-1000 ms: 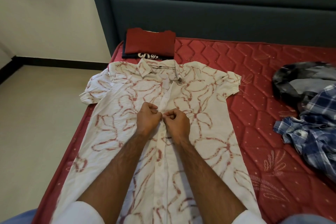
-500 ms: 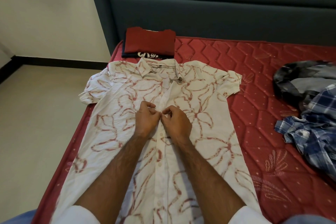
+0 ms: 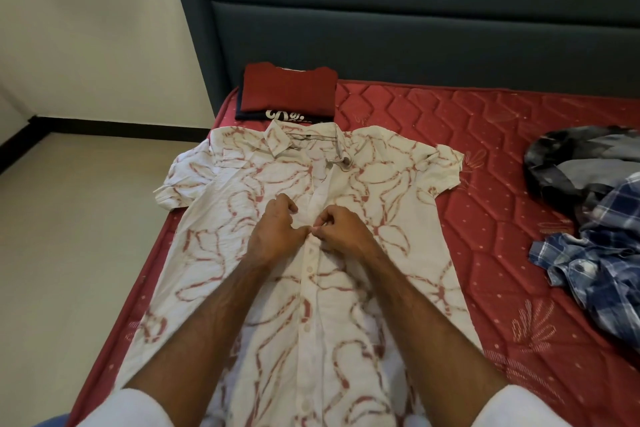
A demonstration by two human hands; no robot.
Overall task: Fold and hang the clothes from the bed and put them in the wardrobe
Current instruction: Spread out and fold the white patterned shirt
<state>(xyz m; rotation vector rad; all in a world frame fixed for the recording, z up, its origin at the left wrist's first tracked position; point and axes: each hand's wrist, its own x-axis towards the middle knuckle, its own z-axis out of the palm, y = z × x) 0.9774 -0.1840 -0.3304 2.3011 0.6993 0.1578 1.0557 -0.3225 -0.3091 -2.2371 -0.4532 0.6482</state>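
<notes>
White shirt [image 3: 242, 253] w/ red floral print lies flat, front up, on the bed [image 3: 485, 218], collar toward the headboard [image 3: 415, 28]. Left hand [image 3: 273, 232] and right hand [image 3: 343, 230] meet at the button placket mid-chest, fingers curled, each pinching the cloth at the same spot. Folded red tee [image 3: 289, 87] on a dark one sits just past the collar. Blue plaid shirt [image 3: 606, 260] and a grey garment [image 3: 571, 163] lie crumpled at the bed's right, well apart.
</notes>
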